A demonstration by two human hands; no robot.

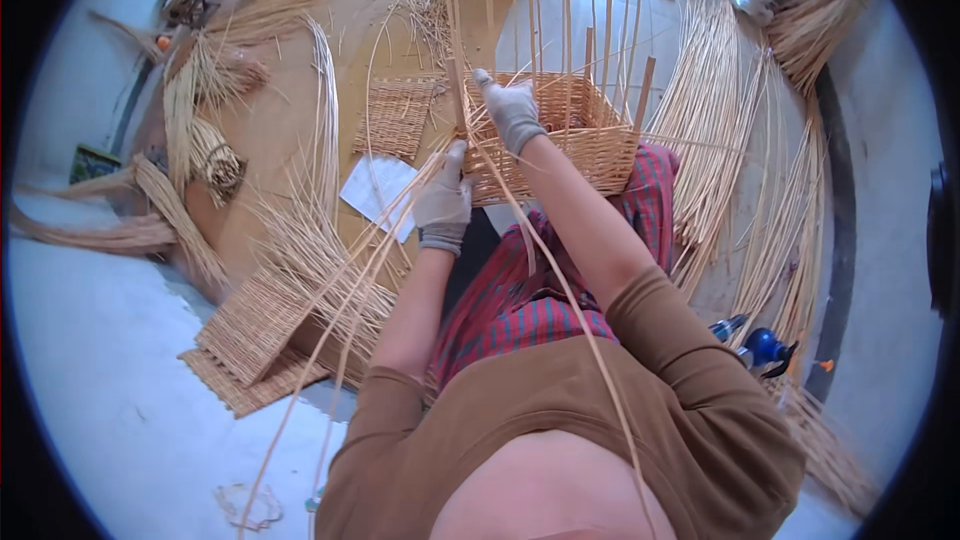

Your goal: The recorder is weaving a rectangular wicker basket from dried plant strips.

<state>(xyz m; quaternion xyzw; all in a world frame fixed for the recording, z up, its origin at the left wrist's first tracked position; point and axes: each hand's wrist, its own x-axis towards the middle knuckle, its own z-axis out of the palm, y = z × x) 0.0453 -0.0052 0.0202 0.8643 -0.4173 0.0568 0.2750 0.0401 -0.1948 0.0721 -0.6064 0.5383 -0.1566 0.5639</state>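
Note:
A half-woven rectangular wicker basket (560, 178) rests by my lap, with tall upright canes and flat wooden stakes (640, 95) rising from its walls. My left hand (443, 202), in a pale glove, is closed at its near left corner, thumb up, beside a spread of loose wicker strands (375, 255). Over the near wall, my gloved right hand (512, 112) is closed with the thumb pointing up next to the left corner stake (457, 95). Its curled fingers are mostly hidden, so what they grip cannot be made out. One long strand runs from the corner down across my body.
Long wicker bundles (705, 120) lie at the right, and more bundles (190, 130) at the left. Woven panels (255, 325) are stacked at lower left; another panel (395, 118) and a white sheet (380, 195) lie left of the basket. A blue bottle-like object (765, 347) is at right.

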